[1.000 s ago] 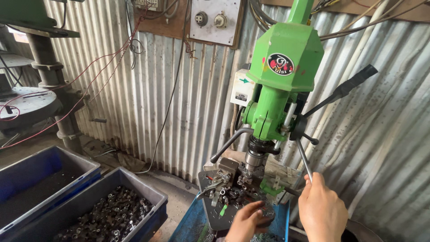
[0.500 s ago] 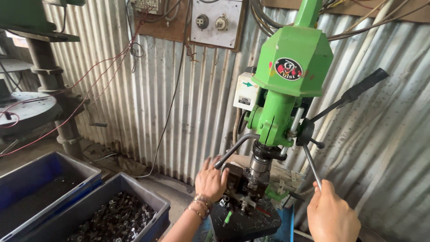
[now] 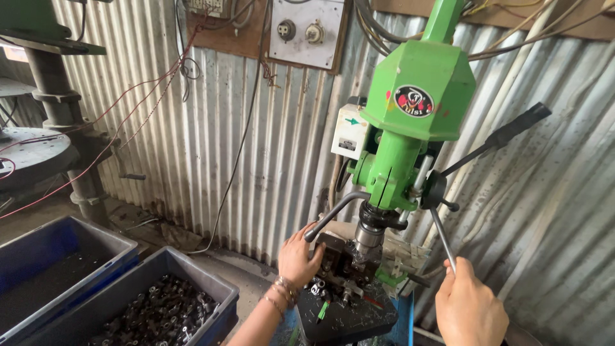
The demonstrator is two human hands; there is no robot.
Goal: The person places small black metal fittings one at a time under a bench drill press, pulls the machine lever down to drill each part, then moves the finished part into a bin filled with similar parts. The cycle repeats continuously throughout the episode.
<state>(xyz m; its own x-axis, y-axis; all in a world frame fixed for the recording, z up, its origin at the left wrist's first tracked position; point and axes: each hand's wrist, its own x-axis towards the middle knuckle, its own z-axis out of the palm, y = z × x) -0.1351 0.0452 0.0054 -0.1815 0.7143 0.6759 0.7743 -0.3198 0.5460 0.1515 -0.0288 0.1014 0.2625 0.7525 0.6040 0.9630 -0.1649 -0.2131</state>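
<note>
Right hand (image 3: pixel 471 307), nearest the camera at lower right: grip wrapped tight round the lower end of a thin steel feed lever (image 3: pixel 443 238). The lever runs up to a black hub on the side of the green drill press (image 3: pixel 416 128). Judgement: the bar is stiff and smooth, probably a little slick, and best taken near its free end, as it is now, for leverage.

Left hand (image 3: pixel 298 256), bracelets at the wrist: fingers curled against the left side of the dark vise (image 3: pixel 333 263) under the spindle (image 3: pixel 368 234), just below a curved grey handle (image 3: pixel 333 214). Cannot tell whether the grip pinches a part or only presses on the clamp. The vise looks heavy, rigid and oily.

Lower left, on the floor: two blue bins (image 3: pixel 77 256), the nearer one (image 3: pixel 192 275) filled with small dark metal parts (image 3: pixel 160 314).

Behind: corrugated metal wall (image 3: pixel 269 160), a switch board (image 3: pixel 301 32), loose red wires (image 3: pixel 122 115).
</note>
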